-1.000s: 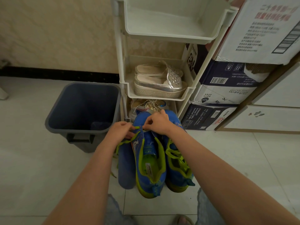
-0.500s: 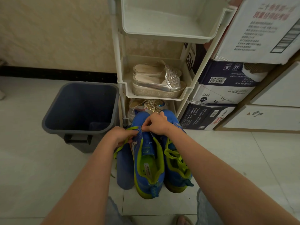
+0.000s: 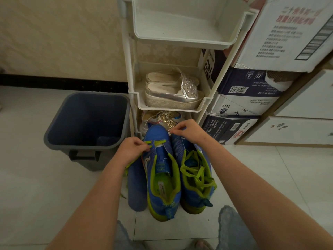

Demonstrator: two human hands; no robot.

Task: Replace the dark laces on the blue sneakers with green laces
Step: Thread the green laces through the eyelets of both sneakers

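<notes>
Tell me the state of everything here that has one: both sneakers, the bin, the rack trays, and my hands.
Left sneaker: lace only at the toe end.
Right sneaker: laced green, loose.
Bin: open-topped.
Top tray: empty.
Middle tray: holds silver shoes.
Left hand: pinches the lace.
Right hand: fingers pinched; contents unclear.

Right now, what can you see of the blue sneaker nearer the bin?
This blue sneaker stands upright on the floor tiles, toe toward the white rack. Blue mesh-like upper, lime collar and sole edge, white side logo, labelled green insole. A green lace crosses only its eyelets nearest the toe; the left hand pinches one end. It touches the other sneaker.
</notes>
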